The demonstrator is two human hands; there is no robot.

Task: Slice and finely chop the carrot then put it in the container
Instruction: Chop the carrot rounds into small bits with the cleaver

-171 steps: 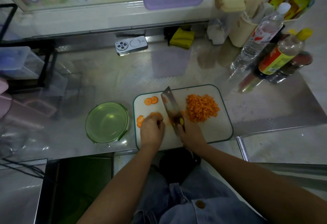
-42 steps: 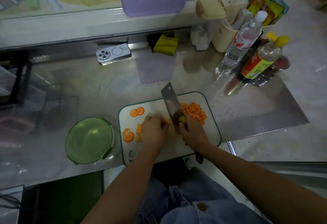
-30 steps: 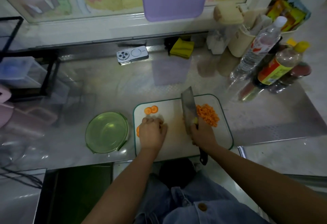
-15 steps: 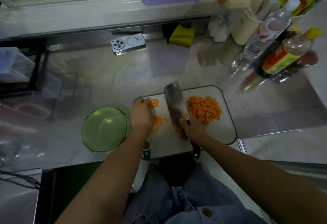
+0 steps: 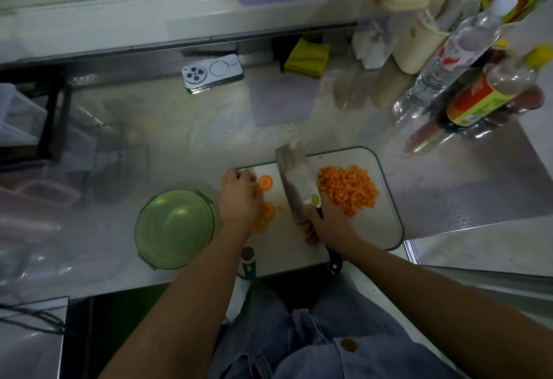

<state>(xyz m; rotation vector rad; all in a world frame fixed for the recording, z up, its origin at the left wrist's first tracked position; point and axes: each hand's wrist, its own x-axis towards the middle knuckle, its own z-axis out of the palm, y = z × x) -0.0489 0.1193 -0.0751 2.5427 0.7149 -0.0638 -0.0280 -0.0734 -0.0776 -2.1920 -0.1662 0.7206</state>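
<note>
While the right hand [image 5: 329,226] grips the one cleaver [image 5: 294,182] by its handle, the blade tilted with its flat face up, the left hand [image 5: 239,196] lies with bent fingers at the far left corner of the one board [image 5: 377,229]; whether it pinches anything cannot be told. One round slice [image 5: 265,182] lies just right of its fingertips, and a cluster of about three more [image 5: 266,214], partly hidden, lies near its wrist. One pile [image 5: 348,190] of chopped carrot sits on the board's right side. One green container [image 5: 175,229] stands on the table [image 5: 179,127] just left of the board. One phone [image 5: 212,72] and one yellow cloth [image 5: 306,56] lie far back, with at least two bottles [image 5: 466,79] far right. A second ago the left hand was a fist at the board's near middle and the blade stood edge-up; the pile and container have stayed put.
</note>
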